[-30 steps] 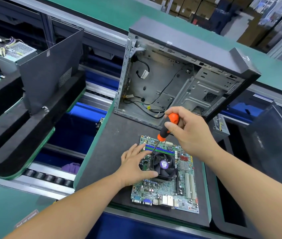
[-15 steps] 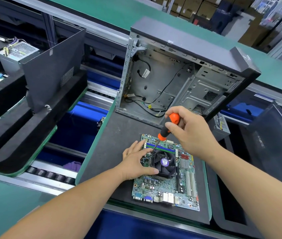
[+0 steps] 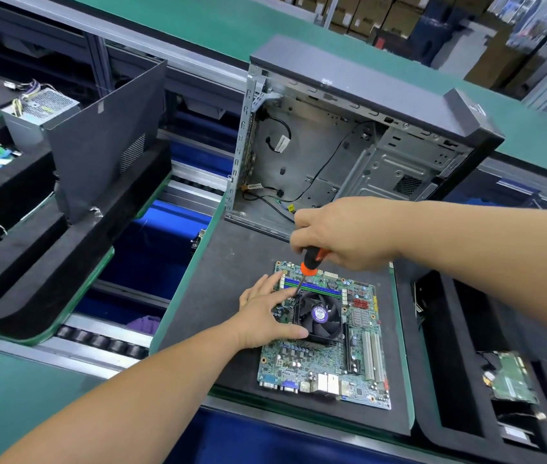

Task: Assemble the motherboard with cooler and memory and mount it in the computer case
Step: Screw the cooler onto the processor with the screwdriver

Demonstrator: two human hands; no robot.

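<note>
A green motherboard (image 3: 319,366) lies flat on a dark foam pallet (image 3: 228,296). A black cooler fan (image 3: 319,314) with a purple hub sits on it, and blue and green memory slots (image 3: 319,288) run behind the fan. My left hand (image 3: 265,314) rests on the board's left side, fingers spread straight, thumb against the cooler's near left corner. My right hand (image 3: 342,234) grips an orange and black screwdriver (image 3: 309,266) whose tip meets the cooler's far left corner. The open, empty computer case (image 3: 365,139) stands upright just behind, loose cables inside.
A dark side panel (image 3: 108,139) leans upright on the left foam pallet, with a power supply (image 3: 42,108) behind it. Conveyor rollers (image 3: 98,339) and a blue gap separate the pallets. Another foam tray at the right holds a small green board (image 3: 513,376).
My right hand has turned over the screwdriver handle, now covering most of it, and its forearm has swung up to lie level. The left hand stays on the board.
</note>
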